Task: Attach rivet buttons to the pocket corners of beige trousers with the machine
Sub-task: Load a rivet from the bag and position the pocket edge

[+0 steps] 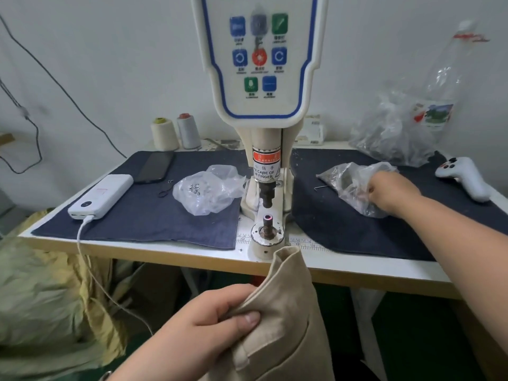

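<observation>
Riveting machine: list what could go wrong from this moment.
1. The left hand pinches the beige trousers just below the lower die; fingers may end up near the punch, as the warning label cautions.
2. The right hand digs in a loose plastic bag; small parts could spill onto the dark cloth.

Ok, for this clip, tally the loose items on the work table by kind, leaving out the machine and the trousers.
Thread cones: 2 (cream, grey)
Clear plastic bags: 3 (left, right, back)
Power bank: 1
Phone: 1
White handheld controller: 1
Total: 8
</observation>
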The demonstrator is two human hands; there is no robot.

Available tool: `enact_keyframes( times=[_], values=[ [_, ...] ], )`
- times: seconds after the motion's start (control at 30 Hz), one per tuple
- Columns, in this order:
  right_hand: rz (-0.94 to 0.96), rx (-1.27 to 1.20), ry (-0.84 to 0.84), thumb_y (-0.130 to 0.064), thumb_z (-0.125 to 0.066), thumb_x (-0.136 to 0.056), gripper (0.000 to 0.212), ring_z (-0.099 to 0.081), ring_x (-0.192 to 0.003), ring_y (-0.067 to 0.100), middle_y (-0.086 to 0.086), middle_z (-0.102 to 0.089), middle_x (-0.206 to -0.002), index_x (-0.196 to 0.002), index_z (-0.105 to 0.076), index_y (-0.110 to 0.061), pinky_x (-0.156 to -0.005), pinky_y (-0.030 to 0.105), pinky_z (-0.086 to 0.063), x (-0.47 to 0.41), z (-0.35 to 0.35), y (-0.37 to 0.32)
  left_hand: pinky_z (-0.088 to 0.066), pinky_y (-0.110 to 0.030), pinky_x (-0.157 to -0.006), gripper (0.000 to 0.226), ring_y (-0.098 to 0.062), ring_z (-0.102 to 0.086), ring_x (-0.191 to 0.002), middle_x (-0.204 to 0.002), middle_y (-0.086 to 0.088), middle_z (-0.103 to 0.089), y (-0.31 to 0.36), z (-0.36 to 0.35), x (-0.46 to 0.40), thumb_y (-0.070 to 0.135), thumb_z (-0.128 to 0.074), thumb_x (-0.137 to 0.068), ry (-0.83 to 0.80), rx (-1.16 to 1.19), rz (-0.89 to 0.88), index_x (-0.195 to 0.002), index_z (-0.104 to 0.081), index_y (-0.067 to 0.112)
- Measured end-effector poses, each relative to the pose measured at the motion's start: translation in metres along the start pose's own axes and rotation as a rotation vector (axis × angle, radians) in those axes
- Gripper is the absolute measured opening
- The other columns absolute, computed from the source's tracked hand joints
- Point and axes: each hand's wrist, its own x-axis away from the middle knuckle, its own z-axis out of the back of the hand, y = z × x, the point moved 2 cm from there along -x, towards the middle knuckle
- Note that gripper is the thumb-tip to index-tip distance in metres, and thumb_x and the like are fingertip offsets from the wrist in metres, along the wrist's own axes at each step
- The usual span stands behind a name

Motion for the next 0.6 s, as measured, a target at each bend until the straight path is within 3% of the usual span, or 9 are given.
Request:
enact_keyframes(
  times=[0.07,0.2,0.37,0.6],
  values=[
    [0.008,-0.008,-0.033,-0.016,-0.052,-0.096,0.024,-0.056,-0.1,0.031,0.014,-0.058,-0.107,-0.117,-0.058,-0.008,-0.08,0.029,-0.041,0.002,0.003,-0.005,-0.046,-0.033,-0.099,0.028,-0.019,-0.065,-0.11,-0.117,-0.018,-0.069,-0.001,0.002,0.006,0.025,-0.061,-0.095,-0.026,0.027,0.005,-0.121,-0.069,0.019],
    [0.025,-0.009,0.02,-0.017,-0.063,-0.089,0.029,-0.055,-0.095,0.032,0.01,-0.053,-0.096,-0.117,-0.06,-0.016,-0.083,0.037,-0.048,0.0,0.005,-0.004,-0.045,-0.035,-0.098,0.032,-0.022,-0.063,-0.11,-0.117,-0.025,-0.065,-0.003,0.006,0.016,0.029,-0.062,-0.095,-0.045,0.037,0.021,-0.122,-0.068,0.014],
    [-0.059,-0.029,0.07,-0.02,-0.063,-0.091,0.032,-0.057,-0.109,0.036,0.017,-0.061,-0.117,-0.12,-0.063,-0.006,-0.091,0.041,-0.049,-0.003,-0.003,0.004,-0.045,-0.038,-0.103,0.037,-0.028,-0.064,-0.117,-0.121,-0.018,-0.069,-0.006,0.012,0.023,0.036,-0.066,-0.091,-0.036,0.12,0.052,-0.124,-0.068,0.02],
    [-0.037,0.002,-0.055,-0.013,-0.048,-0.096,0.031,-0.053,-0.116,0.039,0.022,-0.054,-0.122,-0.126,-0.052,-0.007,-0.099,0.045,-0.043,-0.002,0.007,-0.01,-0.045,-0.039,-0.104,0.038,-0.037,-0.061,-0.121,-0.123,-0.021,-0.067,-0.007,0.01,0.02,0.036,-0.067,-0.091,-0.047,0.153,0.046,-0.125,-0.068,0.018]
  ],
)
